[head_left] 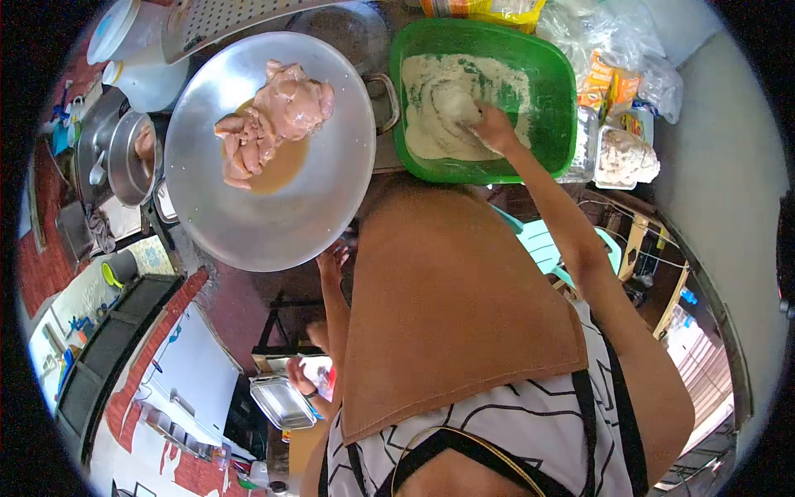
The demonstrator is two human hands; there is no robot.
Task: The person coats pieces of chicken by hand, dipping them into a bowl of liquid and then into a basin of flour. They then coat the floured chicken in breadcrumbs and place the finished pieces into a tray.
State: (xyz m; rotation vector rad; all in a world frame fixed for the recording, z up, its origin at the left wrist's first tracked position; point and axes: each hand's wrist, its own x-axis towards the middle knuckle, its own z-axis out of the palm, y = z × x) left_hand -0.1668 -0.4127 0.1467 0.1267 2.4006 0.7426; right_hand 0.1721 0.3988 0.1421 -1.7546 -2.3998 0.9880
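A green plastic basin [566,116] holds a spread of pale flour [431,145]. My right hand [494,131] reaches down into it, fingers curled against a white, flour-coated lump [454,101]. What kind of thing the lump is, I cannot tell. To the left stands a wide metal pan [331,199] with raw pink chicken pieces [290,108] heaped in it and a little brownish liquid [286,170] beneath them. Close under the pan's near rim is my left hand [333,260], its fingers partly hidden and dark.
Beyond the pan lies a perforated metal tray [240,21]. A smaller pot [124,178] stands at far left, near a white jug [149,81]. Right of the basin are plastic bags [613,37] and a container of whitish pieces [625,157]. Another person's hand [300,377] shows low left.
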